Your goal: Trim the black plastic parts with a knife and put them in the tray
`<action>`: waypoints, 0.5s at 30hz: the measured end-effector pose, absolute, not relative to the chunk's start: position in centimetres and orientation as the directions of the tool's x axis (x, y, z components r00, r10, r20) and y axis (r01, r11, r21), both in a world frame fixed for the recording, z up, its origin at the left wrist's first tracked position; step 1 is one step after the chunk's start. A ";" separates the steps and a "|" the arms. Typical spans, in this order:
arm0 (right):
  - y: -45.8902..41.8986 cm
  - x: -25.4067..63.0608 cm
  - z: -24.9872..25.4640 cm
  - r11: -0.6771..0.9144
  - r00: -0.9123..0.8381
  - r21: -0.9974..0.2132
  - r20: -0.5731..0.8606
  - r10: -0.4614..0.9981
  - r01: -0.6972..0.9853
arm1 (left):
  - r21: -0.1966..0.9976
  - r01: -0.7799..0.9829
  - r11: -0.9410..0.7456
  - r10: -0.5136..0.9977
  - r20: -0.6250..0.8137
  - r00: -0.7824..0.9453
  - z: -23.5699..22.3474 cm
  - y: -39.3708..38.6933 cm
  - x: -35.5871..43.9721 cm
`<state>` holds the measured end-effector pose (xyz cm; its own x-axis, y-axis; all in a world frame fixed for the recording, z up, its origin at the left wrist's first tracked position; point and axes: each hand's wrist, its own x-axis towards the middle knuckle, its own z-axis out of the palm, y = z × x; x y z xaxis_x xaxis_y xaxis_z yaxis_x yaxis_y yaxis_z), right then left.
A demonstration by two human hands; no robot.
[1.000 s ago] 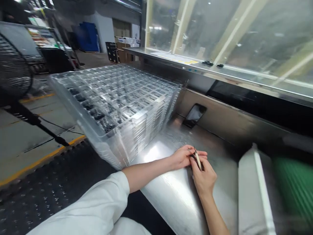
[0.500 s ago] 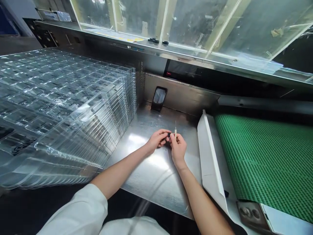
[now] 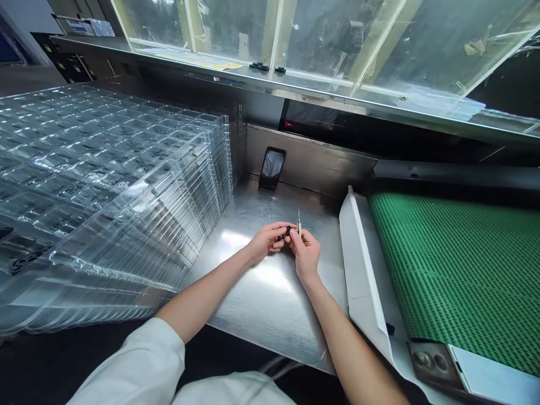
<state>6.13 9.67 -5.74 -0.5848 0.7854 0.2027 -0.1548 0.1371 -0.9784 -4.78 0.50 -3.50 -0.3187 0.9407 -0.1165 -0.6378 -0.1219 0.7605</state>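
Over the metal work surface (image 3: 253, 298), my two hands meet close together. My left hand (image 3: 266, 243) is closed, its fingertips pinching a small black part (image 3: 288, 230) whose exact kind is too small to make out. A slim craft knife (image 3: 299, 223) with a pale handle stands up from my right hand (image 3: 307, 252), its pointed blade upward. That hand's fingers are closed round the handle, and its thumb and fingertip also touch the right side of the black part. The lower end of the handle is hidden in my palm.
Tall stacked clear plastic trays (image 3: 185, 197) stand on the left. A phone (image 3: 271, 167) leans against the metal back wall. On the right, a white guard (image 3: 365, 275) borders a green conveyor belt (image 3: 455, 270). A ledge with small black pieces (image 3: 259, 66) runs above.
The knife and black part have turned slightly between my fingers, and more of the black part shows. The whole view has shifted a little. Both hands keep their hold.
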 end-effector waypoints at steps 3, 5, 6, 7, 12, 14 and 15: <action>9.6 6.3 -5.5 0.179 -0.577 -0.974 0.225 0.785 -0.136 | 0.753 -0.647 -0.121 0.946 -0.111 -0.306 -3.4 0.4 -4.8; 9.5 6.4 -5.3 0.217 -0.572 -0.969 0.244 0.783 -0.117 | 0.750 -0.650 -0.123 0.945 -0.113 -0.308 -3.5 0.5 -4.8; 9.5 6.5 -5.3 0.244 -0.570 -0.964 0.257 0.780 -0.101 | 0.749 -0.651 -0.124 0.943 -0.114 -0.312 -3.5 0.5 -4.8; 9.5 6.5 -5.2 0.276 -0.567 -0.958 0.272 0.778 -0.080 | 0.749 -0.651 -0.128 0.941 -0.116 -0.318 -3.5 0.5 -4.8; 10.1 6.8 -5.6 0.380 -0.491 -0.925 0.317 0.812 0.031 | 0.732 -0.657 -0.180 0.921 -0.109 -0.373 -3.4 0.5 -5.3; 10.3 6.8 -5.7 0.402 -0.486 -0.914 0.329 0.810 0.051 | 0.718 -0.663 -0.212 0.911 -0.101 -0.400 -3.4 0.5 -5.5; 10.4 6.8 -5.7 0.426 -0.497 -0.903 0.342 0.797 0.062 | 0.711 -0.666 -0.226 0.906 -0.097 -0.412 -3.4 0.5 -5.6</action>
